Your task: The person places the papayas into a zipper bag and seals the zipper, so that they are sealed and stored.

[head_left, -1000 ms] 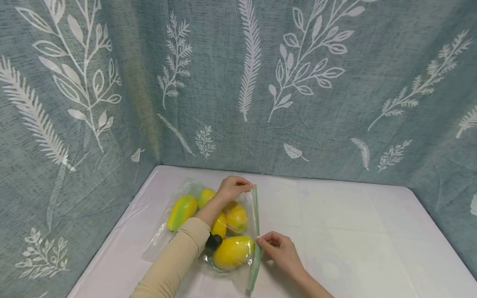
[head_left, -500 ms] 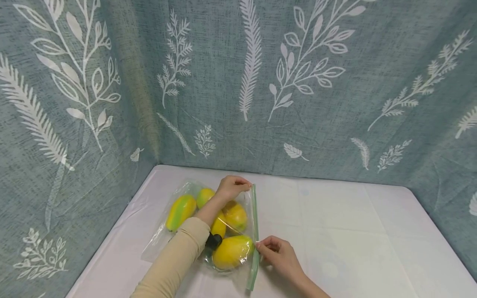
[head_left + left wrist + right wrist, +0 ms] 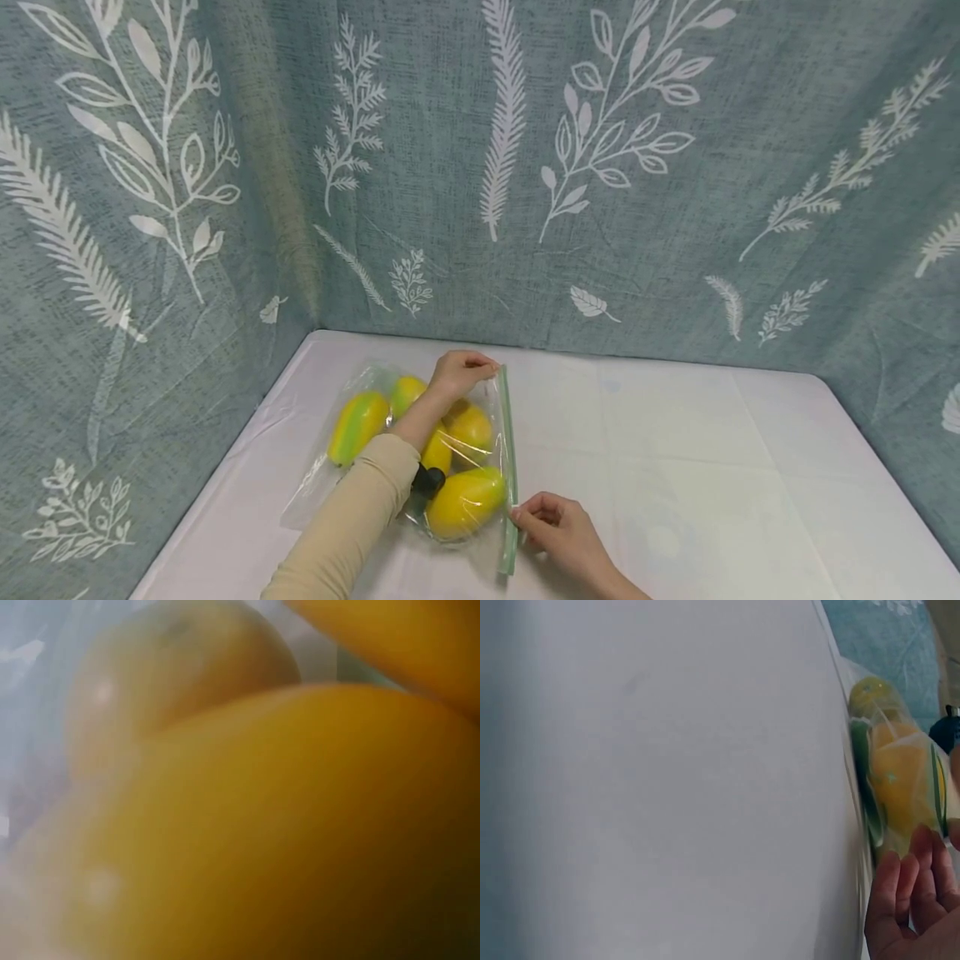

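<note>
A clear zip bag (image 3: 303, 500) lies on the table with several yellow and green fruits, mango- or papaya-like (image 3: 465, 502), inside. Its green zip strip (image 3: 507, 442) runs along the right side. My left hand (image 3: 456, 373) reaches across the bag and pinches the far end near the strip. Thumb and forefinger of my right hand (image 3: 558, 533) pinch a small white slider (image 3: 513, 512) on the strip's nearer part. Yellow fruit (image 3: 262, 825) fills the left wrist view, where no hand shows. In the right wrist view, my right-hand fingers (image 3: 922, 870) are beside the bag.
A white cloth covers the table (image 3: 712, 467), stretching to the right of the bag. Blue-green curtains (image 3: 450, 167) with white leaf prints stand behind and at both sides. A dark wrist camera (image 3: 427, 481) sits under my left forearm, over the bag.
My right hand has slid toward me along the zip strip with the slider. The strip and my left hand have shifted slightly left; the left hand keeps its pinch.
</note>
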Demonstrator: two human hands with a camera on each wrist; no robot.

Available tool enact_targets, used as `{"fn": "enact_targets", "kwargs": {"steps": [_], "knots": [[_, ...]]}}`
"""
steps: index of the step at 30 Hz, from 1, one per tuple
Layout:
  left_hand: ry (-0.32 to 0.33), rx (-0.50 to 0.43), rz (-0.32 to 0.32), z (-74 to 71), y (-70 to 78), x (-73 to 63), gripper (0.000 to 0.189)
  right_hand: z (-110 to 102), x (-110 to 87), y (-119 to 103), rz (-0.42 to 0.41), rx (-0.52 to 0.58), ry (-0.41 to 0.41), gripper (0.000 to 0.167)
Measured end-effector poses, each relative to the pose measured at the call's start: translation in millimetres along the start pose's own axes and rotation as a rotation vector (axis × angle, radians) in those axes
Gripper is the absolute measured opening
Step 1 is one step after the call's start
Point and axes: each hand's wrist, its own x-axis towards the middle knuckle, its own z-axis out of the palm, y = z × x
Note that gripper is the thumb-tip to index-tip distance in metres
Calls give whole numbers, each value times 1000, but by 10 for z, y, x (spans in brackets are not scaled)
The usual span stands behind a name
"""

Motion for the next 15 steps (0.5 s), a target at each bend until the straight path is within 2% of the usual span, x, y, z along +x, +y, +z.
{"fn": "enact_targets", "kwargs": {"steps": [7, 15], "knots": [[13, -23, -7, -20, -25, 1, 20, 24, -112, 44, 47, -35, -49, 28], [56, -28, -28, -53, -64, 19, 22, 57, -251, 97, 109, 9, -112, 27]]}}
